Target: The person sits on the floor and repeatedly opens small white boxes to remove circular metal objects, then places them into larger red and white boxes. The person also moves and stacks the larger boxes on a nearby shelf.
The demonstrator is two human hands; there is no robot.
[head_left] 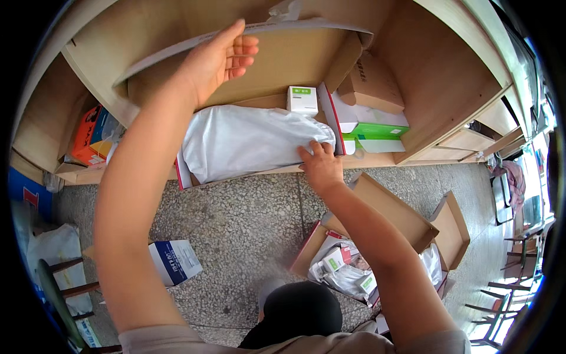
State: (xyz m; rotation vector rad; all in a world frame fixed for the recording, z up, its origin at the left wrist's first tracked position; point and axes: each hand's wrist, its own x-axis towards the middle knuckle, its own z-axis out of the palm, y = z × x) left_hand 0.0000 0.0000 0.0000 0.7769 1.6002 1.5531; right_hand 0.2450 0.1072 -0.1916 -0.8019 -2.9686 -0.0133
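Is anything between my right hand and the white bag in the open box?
Nothing visible: your right hand appears to rest on the white bag at its right end. The small carton stands behind the bag, not between them.

Right hand (323, 168) rests on right end of white plastic-wrapped bundle (250, 143), mid-frame, in open cardboard box (331, 112). Left hand (221, 59) is up by raised lid (300, 59), upper centre-left. Second open box (308, 251), lower right, sits on speckled floor (236, 209).
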